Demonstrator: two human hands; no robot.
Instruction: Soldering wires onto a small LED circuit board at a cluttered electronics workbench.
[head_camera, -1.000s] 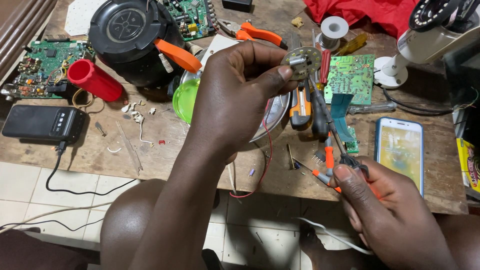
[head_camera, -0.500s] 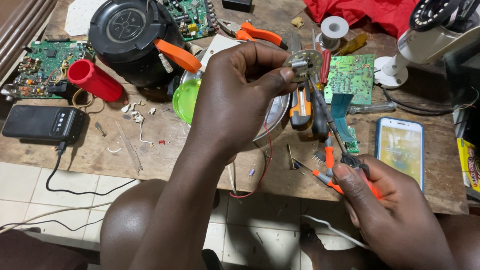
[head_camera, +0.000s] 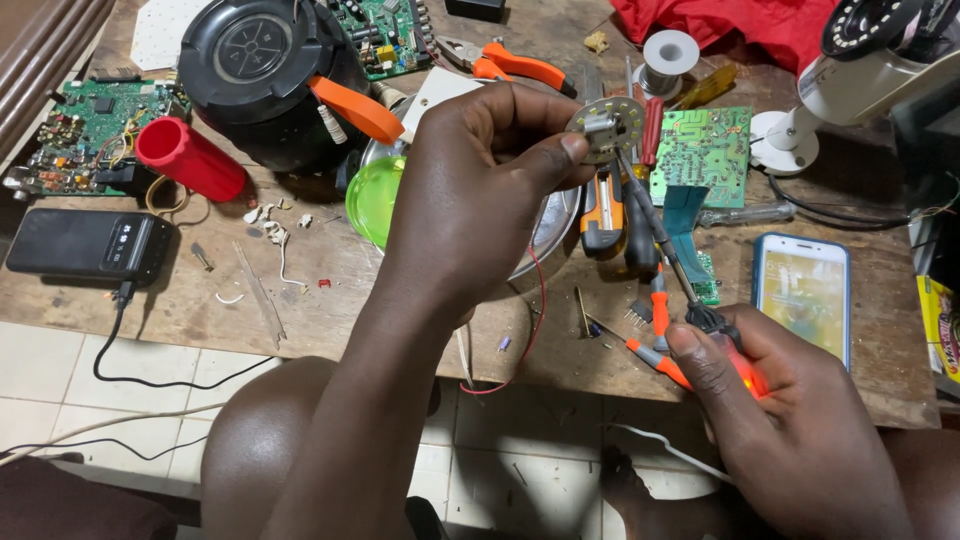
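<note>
A worn wooden workbench (head_camera: 300, 300) over a tiled floor carries electronics parts. The left hand (head_camera: 480, 190) pinches a small round LED board (head_camera: 606, 127) between thumb and fingertips, held above the bench, its face tilted toward the camera. The right hand (head_camera: 790, 420) is clenched around a soldering iron (head_camera: 665, 240); its long axis runs diagonally from that grip up-left, tip touching the round board. Beyond the left fingers lie three green circuit boards, one solder spool (head_camera: 668, 50) and one orange-handled pliers (head_camera: 505, 62). Beside the right fingers lies one smartphone (head_camera: 800, 295). Under the left hand sits a metal bowl (head_camera: 555, 225); its contents are hidden.
</note>
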